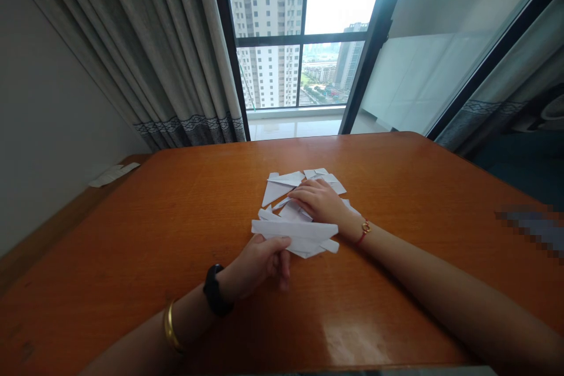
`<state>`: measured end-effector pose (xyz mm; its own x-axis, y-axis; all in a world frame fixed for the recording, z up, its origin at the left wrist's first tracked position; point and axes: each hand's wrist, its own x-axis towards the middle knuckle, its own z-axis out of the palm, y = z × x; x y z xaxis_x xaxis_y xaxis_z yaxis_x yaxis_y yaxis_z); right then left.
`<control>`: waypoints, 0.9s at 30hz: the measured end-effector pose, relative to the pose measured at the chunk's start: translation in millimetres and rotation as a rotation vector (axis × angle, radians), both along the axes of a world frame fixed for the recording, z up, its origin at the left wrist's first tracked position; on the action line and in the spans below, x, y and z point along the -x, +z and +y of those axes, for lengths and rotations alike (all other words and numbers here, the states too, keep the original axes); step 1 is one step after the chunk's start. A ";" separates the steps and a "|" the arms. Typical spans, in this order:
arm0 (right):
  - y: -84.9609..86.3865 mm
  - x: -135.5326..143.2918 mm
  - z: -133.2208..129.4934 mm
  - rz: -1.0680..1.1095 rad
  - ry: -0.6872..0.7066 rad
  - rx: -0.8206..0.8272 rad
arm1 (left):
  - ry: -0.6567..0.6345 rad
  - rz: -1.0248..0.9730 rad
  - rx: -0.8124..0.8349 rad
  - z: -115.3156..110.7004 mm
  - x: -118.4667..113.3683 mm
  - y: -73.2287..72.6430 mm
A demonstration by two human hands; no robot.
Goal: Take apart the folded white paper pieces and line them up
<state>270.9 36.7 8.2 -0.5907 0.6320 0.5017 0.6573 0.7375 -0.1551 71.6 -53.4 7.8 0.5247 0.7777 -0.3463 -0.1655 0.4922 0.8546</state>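
My left hand (267, 261) pinches a folded white paper (304, 235) between thumb and fingers, low over the near side of the pile. That paper has a straight upper edge and slanting folds below. Across the other folded papers (282, 185) lies my right hand (319, 200), palm down, its fingers stretched out toward the left. What is under its palm is hidden. Another folded paper (330, 181) shows just beyond the right fingers. More folded pieces overlap between my two hands, partly covered.
The brown wooden table (154, 235) reaches toward a window (304, 41). A grey curtain (176, 59) hangs at the left. A white paper or cloth (114, 174) lies at the far left on a ledge. A blurred patch (535, 229) covers something at the right edge.
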 end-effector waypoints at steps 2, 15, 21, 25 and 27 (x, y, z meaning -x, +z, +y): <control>8.5 -4.0 -0.7 0.281 -0.140 -0.067 | 0.104 0.014 -0.030 2.1 -1.3 -0.1; 18.6 40.7 -71.5 0.181 0.140 -0.047 | 0.192 0.055 -0.201 2.4 -2.5 -8.1; 30.6 36.4 -76.2 0.259 0.167 0.164 | 0.252 0.031 -0.247 4.4 -1.1 -6.9; 39.6 25.9 -70.4 0.361 -0.012 0.196 | 0.218 0.225 -0.307 6.8 2.1 1.1; 41.0 15.5 -65.5 0.348 -0.084 0.363 | 0.191 0.371 -0.403 8.3 4.2 3.0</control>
<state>255.4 -28.8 49.2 -0.3668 0.8404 0.3991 0.5758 0.5420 -0.6122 67.4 -45.2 10.8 0.2619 0.9553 -0.1367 0.1265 0.1065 0.9862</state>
